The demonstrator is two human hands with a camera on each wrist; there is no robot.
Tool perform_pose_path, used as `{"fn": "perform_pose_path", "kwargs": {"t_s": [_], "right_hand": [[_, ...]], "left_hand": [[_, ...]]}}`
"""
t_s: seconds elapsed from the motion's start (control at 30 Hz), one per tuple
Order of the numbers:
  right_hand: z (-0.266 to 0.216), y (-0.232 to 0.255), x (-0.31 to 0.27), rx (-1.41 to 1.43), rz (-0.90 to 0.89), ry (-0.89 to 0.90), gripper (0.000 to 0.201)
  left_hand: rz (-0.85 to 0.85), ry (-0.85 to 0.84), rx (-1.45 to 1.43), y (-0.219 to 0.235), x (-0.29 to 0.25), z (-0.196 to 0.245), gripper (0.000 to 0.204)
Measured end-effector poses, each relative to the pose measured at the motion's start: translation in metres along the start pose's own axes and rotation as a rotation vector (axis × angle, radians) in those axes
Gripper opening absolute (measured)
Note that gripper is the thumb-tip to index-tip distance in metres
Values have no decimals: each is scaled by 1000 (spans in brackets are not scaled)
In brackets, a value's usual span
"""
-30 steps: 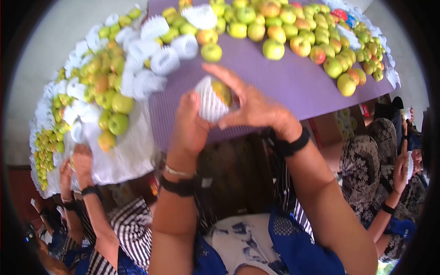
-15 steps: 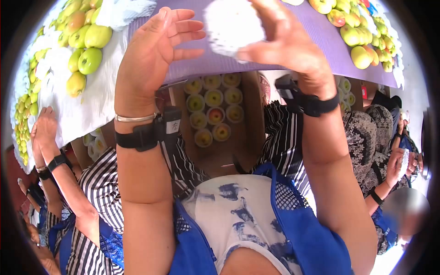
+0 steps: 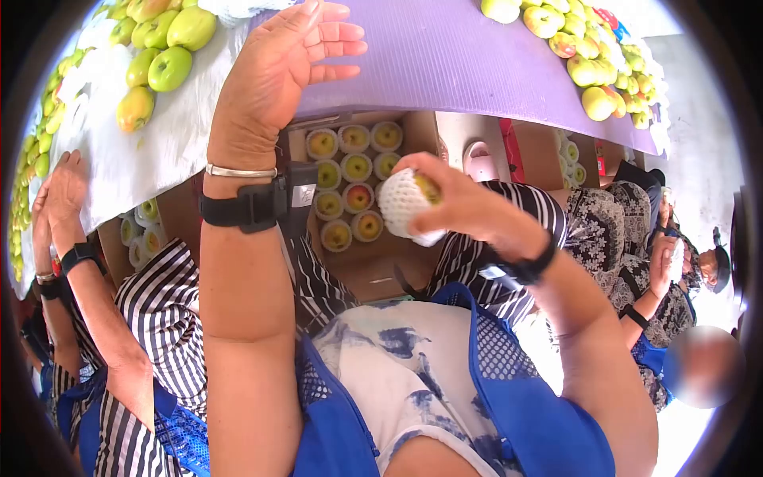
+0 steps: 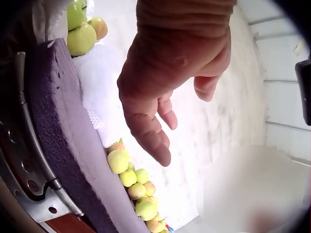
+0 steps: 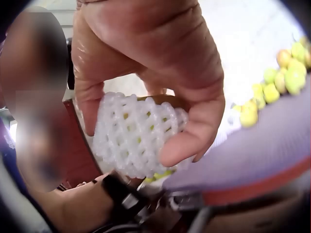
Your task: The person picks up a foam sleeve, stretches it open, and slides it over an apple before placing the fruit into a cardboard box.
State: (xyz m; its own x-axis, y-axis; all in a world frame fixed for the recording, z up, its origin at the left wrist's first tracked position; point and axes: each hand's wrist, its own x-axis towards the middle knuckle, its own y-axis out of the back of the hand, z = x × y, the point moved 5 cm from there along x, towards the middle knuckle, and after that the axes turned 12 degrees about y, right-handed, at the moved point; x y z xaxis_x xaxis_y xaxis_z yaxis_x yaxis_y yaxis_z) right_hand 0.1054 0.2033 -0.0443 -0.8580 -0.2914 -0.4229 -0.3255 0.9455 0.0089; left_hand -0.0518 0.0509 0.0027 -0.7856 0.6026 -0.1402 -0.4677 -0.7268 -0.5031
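My right hand (image 3: 467,205) grips an apple in a white foam net (image 3: 404,208), fingers and thumb around its sides. In the right wrist view the net's mesh (image 5: 133,136) covers most of the fruit, and yellow-green skin shows through the holes. This apple is beside the netted apples (image 3: 355,167) standing in rows inside a cardboard box (image 3: 423,139) below the table edge. My left hand (image 3: 274,75) is raised at the table's edge with its fingers apart and nothing in it; the left wrist view shows the same hand (image 4: 180,63) with loose fingers.
A purple ribbed mat (image 3: 429,67) covers the table, with green and red apples (image 3: 588,67) heaped at its right. More apples (image 3: 171,67) lie on white sheeting at the left. Other people's hands (image 3: 67,187) are at the left; another box (image 3: 143,238) sits below.
Both hands were at the netted apple over the mat. The left hand has let go; the right has carried the apple down and back beside the box. The view has tilted down, showing the box.
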Motion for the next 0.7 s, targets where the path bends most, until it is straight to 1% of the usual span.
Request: {"fn": "perform_pose_path", "kwargs": {"t_s": [0.03, 0.1, 0.13, 0.23, 0.27, 0.3, 0.33, 0.37, 0.4, 0.43, 0.47, 0.5, 0.53, 0.6, 0.63, 0.67, 0.7], "right_hand": [[38, -5, 13, 203, 96, -72, 71], [109, -8, 32, 174, 274, -352, 75], [132, -11, 37, 167, 377, -474, 78], [221, -14, 50, 388, 541, -648, 70], [258, -12, 51, 370, 533, -599, 65], [297, -10, 51, 274, 473, -485, 59], [336, -5, 47, 124, 404, -317, 54], [362, -6, 45, -16, 340, -251, 49], [367, -9, 41, -157, 306, -181, 44], [380, -13, 41, -282, 237, -250, 43], [384, -18, 41, -407, 159, -314, 42], [364, -25, 49, -732, -80, -428, 45], [356, -32, 54, -1054, -331, -528, 48], [372, -31, 40, -654, 381, -755, 55], [382, -33, 29, -426, 726, -838, 59], [370, -36, 31, -455, 671, -907, 61], [345, -38, 32, -484, 614, -977, 63]], "left_hand": [[1, -1, -3, 2, -2, 0, 39], [3, 1, -7, 8, -5, 0, 38], [24, -15, 5, 9, -8, 2, 37], [78, -55, 35, 8, -15, 10, 37], [93, -60, 43, 10, -16, 11, 36], [108, -58, 48, 11, -18, 11, 36], [131, -22, 49, 12, -20, 11, 37], [153, 14, 51, 12, -22, 13, 39], [136, 27, 87, 13, -22, 13, 41], [119, 39, 125, 14, -21, 12, 43], [64, 26, 195, 17, -20, 12, 46], [9, 13, 265, 18, -20, 11, 50], [39, 19, 284, 18, -20, 10, 50], [96, 28, 326, 16, -23, 10, 51], [96, 26, 363, 15, -23, 11, 53], [94, 27, 401, 15, -24, 10, 54], [91, 31, 437, 14, -25, 8, 56]]}}
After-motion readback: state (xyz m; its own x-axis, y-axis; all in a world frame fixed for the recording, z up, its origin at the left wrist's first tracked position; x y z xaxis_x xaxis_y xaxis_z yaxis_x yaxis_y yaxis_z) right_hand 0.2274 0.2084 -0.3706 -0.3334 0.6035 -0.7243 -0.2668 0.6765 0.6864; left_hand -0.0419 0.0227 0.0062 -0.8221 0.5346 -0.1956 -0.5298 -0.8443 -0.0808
